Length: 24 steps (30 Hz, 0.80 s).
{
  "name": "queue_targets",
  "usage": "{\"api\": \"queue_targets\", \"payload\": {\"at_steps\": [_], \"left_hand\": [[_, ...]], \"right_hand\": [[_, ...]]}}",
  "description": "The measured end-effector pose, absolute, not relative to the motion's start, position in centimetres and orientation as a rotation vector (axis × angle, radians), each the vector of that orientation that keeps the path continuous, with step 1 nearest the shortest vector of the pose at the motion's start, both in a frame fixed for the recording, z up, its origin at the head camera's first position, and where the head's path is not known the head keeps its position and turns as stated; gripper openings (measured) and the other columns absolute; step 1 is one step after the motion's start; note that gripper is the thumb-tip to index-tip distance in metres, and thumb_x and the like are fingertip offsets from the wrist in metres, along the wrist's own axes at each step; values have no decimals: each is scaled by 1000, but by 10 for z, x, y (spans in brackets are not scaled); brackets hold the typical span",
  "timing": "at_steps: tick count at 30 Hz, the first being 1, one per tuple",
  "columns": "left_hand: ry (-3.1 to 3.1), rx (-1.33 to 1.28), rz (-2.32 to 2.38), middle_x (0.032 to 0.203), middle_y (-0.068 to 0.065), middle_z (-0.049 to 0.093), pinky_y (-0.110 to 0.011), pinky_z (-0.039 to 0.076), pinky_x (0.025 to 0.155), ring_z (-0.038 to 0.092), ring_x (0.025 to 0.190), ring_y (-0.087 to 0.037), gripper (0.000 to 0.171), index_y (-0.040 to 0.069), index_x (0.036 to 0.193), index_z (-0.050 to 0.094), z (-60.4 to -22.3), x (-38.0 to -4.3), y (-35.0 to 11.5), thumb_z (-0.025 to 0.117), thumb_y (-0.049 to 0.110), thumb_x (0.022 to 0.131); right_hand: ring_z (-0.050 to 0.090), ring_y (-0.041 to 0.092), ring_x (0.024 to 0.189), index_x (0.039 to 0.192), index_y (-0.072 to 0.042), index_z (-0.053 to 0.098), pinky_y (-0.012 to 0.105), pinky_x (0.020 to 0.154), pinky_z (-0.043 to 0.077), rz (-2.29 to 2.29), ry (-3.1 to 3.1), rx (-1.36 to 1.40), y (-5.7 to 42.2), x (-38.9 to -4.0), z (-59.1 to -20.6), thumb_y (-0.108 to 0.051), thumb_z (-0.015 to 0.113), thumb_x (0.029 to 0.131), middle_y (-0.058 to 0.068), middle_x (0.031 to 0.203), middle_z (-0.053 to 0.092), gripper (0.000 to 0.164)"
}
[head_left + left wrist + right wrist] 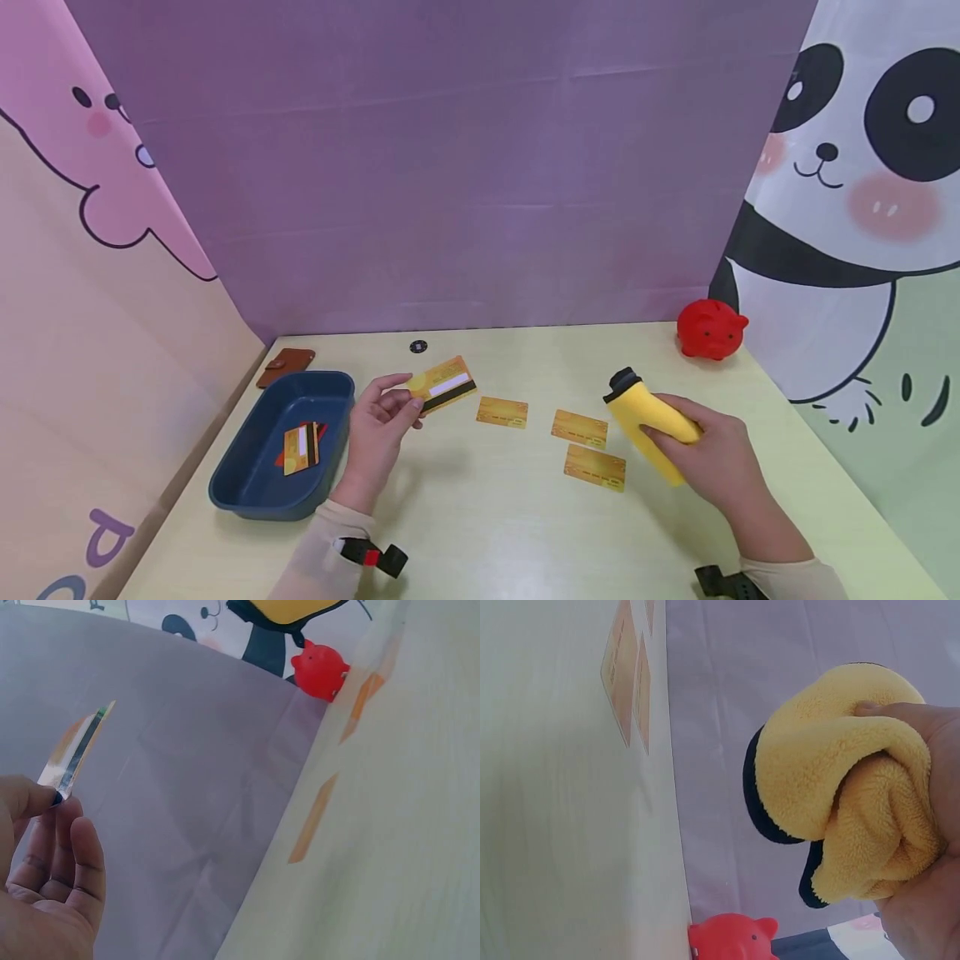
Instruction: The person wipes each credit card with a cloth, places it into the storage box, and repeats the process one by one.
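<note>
Holding up a gold card (444, 384) by one end, the person's left grip (387, 429) pinches it between thumb and fingers, its striped back showing, tilted and raised off the counter (480, 533). The right grip (723, 458) is closed round a folded yellow cloth (648, 425) with dark edging, well apart from the card. To handle this well, I would pinch only that end, leaving most of the card's back bare, and present a soft, flat fold of the cloth rather than a bunched edge; so thin a card could bend or slip under a hard push.

Between the grips lie a lone card (502, 412) and, farther right, an upper card (580, 428) just beside a lower card (595, 468). Near the left forearm, a blue bin (270, 510) contains at least one striped card (296, 454) over something red (280, 460). A brown wallet (287, 367) lies behind it, a small black disc (418, 346) near the back edge, a red piggy bank (712, 329) at the back right. The counter is pale, backed by a purple sheet (480, 167), with a panda panel (825, 225) to the right.
</note>
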<state>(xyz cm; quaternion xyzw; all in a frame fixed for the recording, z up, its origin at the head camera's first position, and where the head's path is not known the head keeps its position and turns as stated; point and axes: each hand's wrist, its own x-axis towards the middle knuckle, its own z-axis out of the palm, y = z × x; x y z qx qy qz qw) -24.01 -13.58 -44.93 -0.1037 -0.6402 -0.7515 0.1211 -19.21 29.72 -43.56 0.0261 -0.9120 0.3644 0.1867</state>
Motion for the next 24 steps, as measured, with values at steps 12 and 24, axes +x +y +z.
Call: {"api": "queue_targets", "payload": {"at_steps": [12,24], "left_hand": [[-1754,-192,-2144,105,-11,75,-32,65,79,71,78,-19,39,0,135,57,-437,-241,-163,70,-3,98],[-1561,-68,-2105,96,-18,65,-37,65,76,76,76,-22,38,-6,130,57,-432,-243,-208,74,2,97]], "right_hand": [[61,31,85,136,-12,70,30,56,55,1000,-2557,16,309,-191,-433,-25,86,90,17,108,72,51],[60,32,86,138,-12,69,31,56,54,1028,-2569,-35,316,-190,-435,-28,85,91,19,110,71,52]]}}
